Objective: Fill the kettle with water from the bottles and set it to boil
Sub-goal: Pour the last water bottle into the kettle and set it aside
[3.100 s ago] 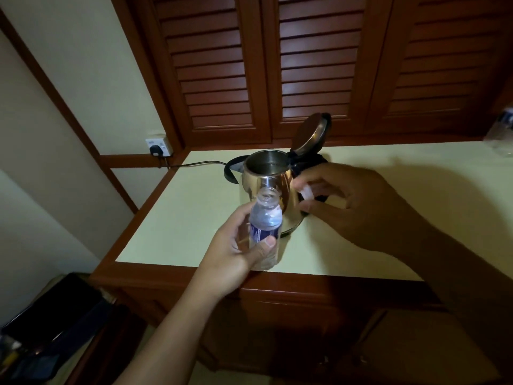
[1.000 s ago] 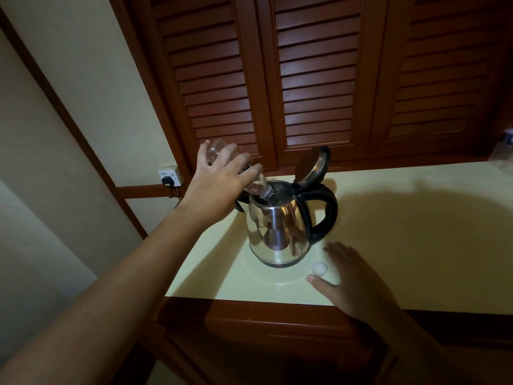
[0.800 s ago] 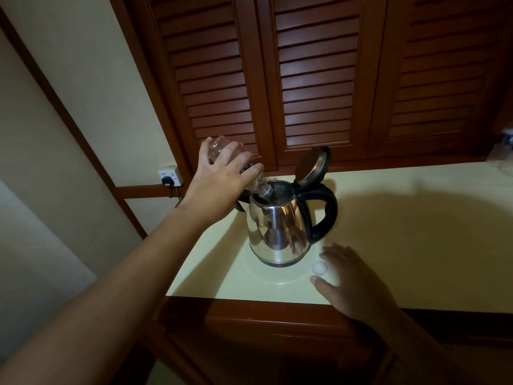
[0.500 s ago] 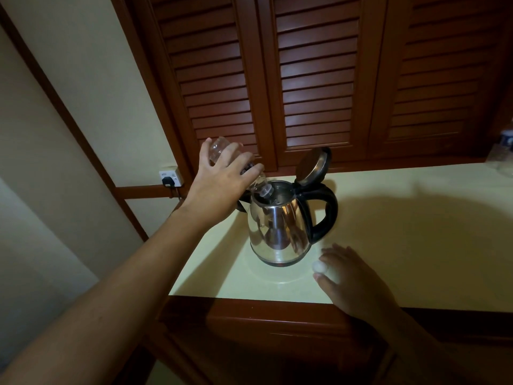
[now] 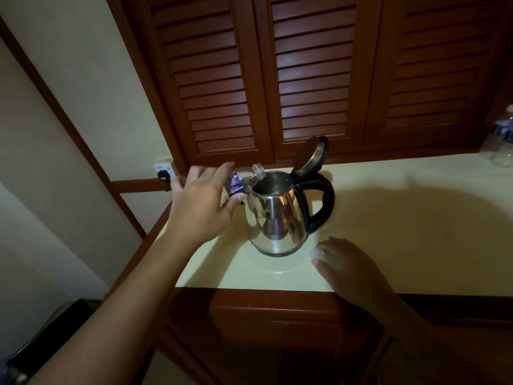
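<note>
1. Steel kettle [image 5: 277, 218] stands on the desk [image 5: 416, 218], lid [image 5: 311, 155] flipped up, black handle to the right.
2. Left hand [image 5: 205, 207] is wrapped round a tilted bottle [image 5: 244, 180], mouth at the kettle's left rim.
3. Right hand [image 5: 349, 269] rests near-right of the kettle, fingers pinching a white cap [image 5: 317, 252].
4. Second bottle [image 5: 501, 140] stands far right.

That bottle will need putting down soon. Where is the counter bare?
Bare: the wide stretch right of the kettle up to the second bottle. Crowded: around the kettle, with left hand holding the bottle and right hand in front.
</note>
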`<action>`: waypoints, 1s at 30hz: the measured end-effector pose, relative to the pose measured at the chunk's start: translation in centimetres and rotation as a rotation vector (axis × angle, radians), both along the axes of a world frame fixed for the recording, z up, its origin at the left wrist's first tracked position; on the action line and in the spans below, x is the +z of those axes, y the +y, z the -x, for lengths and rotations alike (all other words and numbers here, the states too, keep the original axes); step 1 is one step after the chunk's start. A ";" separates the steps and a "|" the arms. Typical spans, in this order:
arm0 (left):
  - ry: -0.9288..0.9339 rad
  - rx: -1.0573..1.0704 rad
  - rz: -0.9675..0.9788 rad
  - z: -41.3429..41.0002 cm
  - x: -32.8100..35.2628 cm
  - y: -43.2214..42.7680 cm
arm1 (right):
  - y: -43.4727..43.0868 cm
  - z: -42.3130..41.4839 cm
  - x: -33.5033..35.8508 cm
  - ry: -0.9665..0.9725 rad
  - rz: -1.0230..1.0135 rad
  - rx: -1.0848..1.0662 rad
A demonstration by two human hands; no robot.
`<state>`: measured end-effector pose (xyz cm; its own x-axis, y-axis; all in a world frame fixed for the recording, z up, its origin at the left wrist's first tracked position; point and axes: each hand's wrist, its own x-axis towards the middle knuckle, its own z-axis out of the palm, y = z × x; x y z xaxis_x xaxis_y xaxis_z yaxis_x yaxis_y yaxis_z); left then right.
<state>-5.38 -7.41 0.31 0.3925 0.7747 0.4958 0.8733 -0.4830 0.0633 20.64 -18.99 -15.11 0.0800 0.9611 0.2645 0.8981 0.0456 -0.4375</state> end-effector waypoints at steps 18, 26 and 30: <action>-0.322 -0.372 0.476 1.4 -8.1 -8.8 | -2.1 1.7 6.5 0.208 -0.058 0.210; -0.576 -0.492 0.837 1.2 -5.9 -9.4 | -4.8 1.6 10.0 0.305 -0.105 0.299; -0.759 -0.543 1.067 1.0 -4.6 -9.5 | -6.2 1.5 12.7 0.315 -0.162 0.335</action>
<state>-6.42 -16.88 -4.31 0.6650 0.7468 -0.0001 0.1864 -0.1658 0.9684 19.19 -25.17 -2.39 -0.1264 0.8963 0.4251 0.6478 0.3991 -0.6489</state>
